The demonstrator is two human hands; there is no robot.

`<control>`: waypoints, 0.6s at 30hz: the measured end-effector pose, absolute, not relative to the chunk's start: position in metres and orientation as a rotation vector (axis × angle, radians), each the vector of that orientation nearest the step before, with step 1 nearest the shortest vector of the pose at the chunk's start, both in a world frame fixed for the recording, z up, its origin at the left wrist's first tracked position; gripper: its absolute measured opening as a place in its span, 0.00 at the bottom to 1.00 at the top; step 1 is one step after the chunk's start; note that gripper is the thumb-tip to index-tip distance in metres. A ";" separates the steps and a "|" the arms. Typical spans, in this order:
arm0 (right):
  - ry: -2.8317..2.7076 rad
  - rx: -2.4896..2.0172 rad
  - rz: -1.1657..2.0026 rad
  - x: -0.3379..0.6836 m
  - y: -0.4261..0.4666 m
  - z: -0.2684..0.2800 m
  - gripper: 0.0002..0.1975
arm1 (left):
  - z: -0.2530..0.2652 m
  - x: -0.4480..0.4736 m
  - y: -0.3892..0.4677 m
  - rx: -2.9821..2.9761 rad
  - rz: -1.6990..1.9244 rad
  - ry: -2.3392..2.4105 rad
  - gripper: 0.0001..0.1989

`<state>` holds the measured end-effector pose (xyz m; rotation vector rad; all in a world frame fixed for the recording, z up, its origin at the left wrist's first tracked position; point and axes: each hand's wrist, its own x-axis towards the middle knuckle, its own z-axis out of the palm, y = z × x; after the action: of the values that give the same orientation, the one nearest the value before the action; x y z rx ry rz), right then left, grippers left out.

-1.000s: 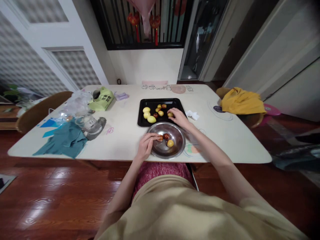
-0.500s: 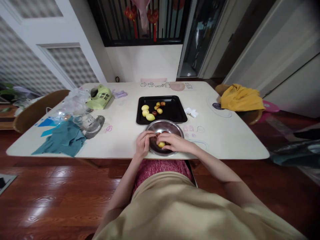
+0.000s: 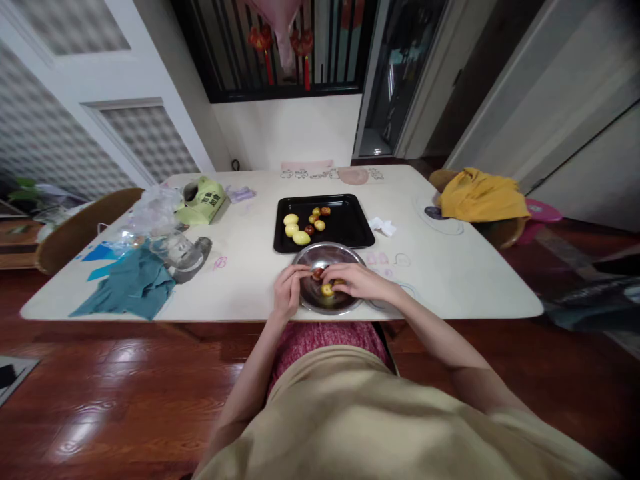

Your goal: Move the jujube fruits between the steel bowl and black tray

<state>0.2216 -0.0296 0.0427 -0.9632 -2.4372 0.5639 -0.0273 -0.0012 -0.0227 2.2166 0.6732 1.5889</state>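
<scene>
A shiny steel bowl (image 3: 327,251) stands at the table's near edge, holding several small fruits that look like jujubes. My left hand (image 3: 289,291) grips the bowl's left rim, its thumb and index finger stretching over the edge. My right hand (image 3: 356,280) reaches in from the right, its fingers curved and the thumb apart from them. By its fingertips lies a red-brown jujube (image 3: 317,274); a yellowish jujube (image 3: 327,291) is below, close to the thumb. Another fruit is partly covered by the right hand.
Behind the bowl is a black tray (image 3: 350,227) with yellow lemon-like fruits (image 3: 301,238) and several jujubes (image 3: 319,226). A crumpled tissue (image 3: 383,227) lies to its right. A teal cloth (image 3: 135,283), plastic bags and a green packet (image 3: 203,201) occupy the left side. Yellow clothing (image 3: 483,195) hangs over a chair.
My right hand has drawn slightly up and right within the bowl, uncovering more of the red-brown and yellowish jujubes. My left hand stays at the rim. The view has shifted a little.
</scene>
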 end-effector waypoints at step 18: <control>-1.910 -0.840 -0.029 0.251 -0.049 -0.021 0.10 | 0.031 -0.032 0.055 2.380 1.333 0.750 0.12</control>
<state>0.2508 -0.0489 -0.0214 -0.8403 -1.9100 -0.0294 -0.0325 0.0552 0.0310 2.3801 0.7505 1.3328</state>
